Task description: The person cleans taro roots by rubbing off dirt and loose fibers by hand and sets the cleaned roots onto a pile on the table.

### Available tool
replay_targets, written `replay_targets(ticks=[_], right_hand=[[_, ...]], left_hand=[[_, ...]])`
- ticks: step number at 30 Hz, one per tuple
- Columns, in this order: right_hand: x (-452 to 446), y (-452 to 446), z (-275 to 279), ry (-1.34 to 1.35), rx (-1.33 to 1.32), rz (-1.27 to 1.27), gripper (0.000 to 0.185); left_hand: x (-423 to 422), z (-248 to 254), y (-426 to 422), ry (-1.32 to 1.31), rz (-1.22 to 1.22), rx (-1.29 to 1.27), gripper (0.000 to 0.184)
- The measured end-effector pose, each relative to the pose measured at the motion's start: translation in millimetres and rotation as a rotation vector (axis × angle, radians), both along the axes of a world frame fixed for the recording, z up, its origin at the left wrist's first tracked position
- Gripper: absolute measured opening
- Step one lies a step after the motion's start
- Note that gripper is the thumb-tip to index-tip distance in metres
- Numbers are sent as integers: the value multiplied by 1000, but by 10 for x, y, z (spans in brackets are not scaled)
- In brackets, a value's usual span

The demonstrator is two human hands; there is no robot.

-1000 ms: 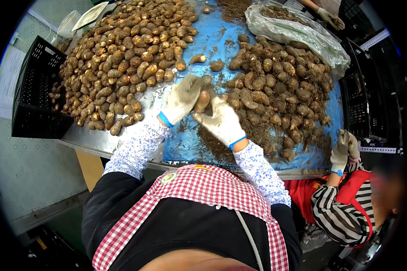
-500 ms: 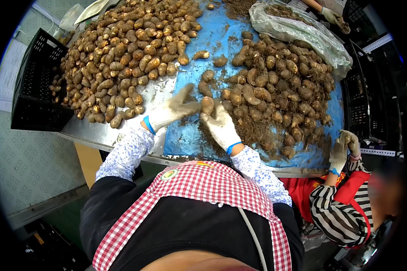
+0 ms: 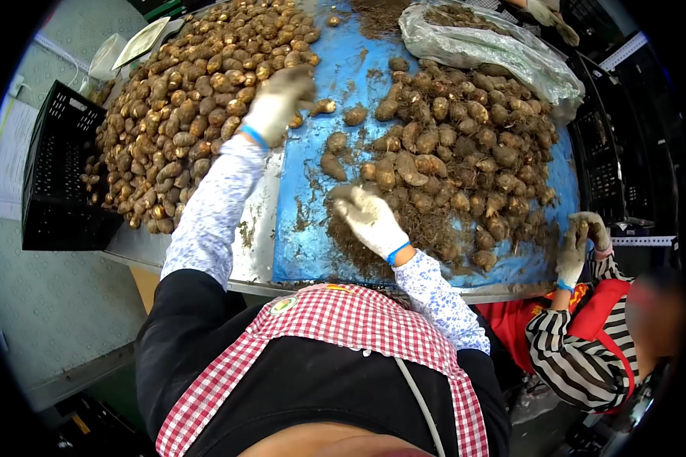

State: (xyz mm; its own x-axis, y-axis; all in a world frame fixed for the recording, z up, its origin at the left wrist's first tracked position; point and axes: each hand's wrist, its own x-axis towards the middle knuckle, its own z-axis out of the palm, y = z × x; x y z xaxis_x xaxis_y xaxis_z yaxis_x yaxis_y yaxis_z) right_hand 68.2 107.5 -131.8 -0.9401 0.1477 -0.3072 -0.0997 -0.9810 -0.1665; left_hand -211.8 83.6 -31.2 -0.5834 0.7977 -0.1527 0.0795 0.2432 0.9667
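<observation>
My left hand [image 3: 278,107], in a soiled white glove, is over the right edge of a pile of cleaner taro corms [image 3: 187,114]. Motion smears its fingers, so whether a corm is in them is unclear. My right hand [image 3: 370,219], also gloved, hovers low over loose roots and soil [image 3: 358,255] with its fingers somewhat apart and no corm visible in them. To its right spreads a heap of rough, rooty taro corms [image 3: 465,145]. Between the piles a few single corms [image 3: 333,166] lie on the blue sheet [image 3: 297,228].
A black crate [image 3: 61,167] stands at the table's left end. A clear plastic bag [image 3: 495,53] lies behind the rooty heap. At right, a co-worker's gloved hands [image 3: 575,251] are at the table edge; another person's glove [image 3: 552,19] shows at the top right.
My left hand has moved up and left from the middle of the table to the cleaner pile. My right hand has dropped slightly, and the corm at its fingertips no longer shows there.
</observation>
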Motion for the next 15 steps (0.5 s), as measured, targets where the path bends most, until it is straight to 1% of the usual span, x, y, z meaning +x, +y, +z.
replay_targets(ticks=[1,2,3,4,6,7,9,10,12,13,14,15], right_hand=[[-48,-57,-83,-84,559,80,23],[-24,-48,64,-98,931,157,24],[0,-39,210,-145,1376,230,25],[25,-30,356,-196,1751,260,27],[79,21,488,-219,1904,288,27],[113,38,473,-233,1892,275,24],[135,96,270,-226,896,42,23],[138,125,203,-199,395,-66,22],[164,335,319,-475,1031,-148,26],[174,464,406,-611,1344,-184,28],[165,512,456,-665,1618,-278,32],[156,559,504,-768,1885,-392,37]], left_hand=[[249,38,269,535,-113,-277,46],[385,-16,521,552,-261,-423,46],[515,-41,608,759,-414,-407,45],[415,-324,833,1016,-498,-561,45],[469,-402,1154,1138,-739,-891,46],[452,-479,1242,1113,-774,-877,45],[439,-629,1394,1062,-848,-850,44],[599,-379,1310,933,-775,-784,40],[692,-273,1158,183,-524,-667,40],[554,-669,1070,-29,-493,-397,41],[770,-457,884,-398,-306,-262,37],[795,-655,695,82,-465,-96,31]])
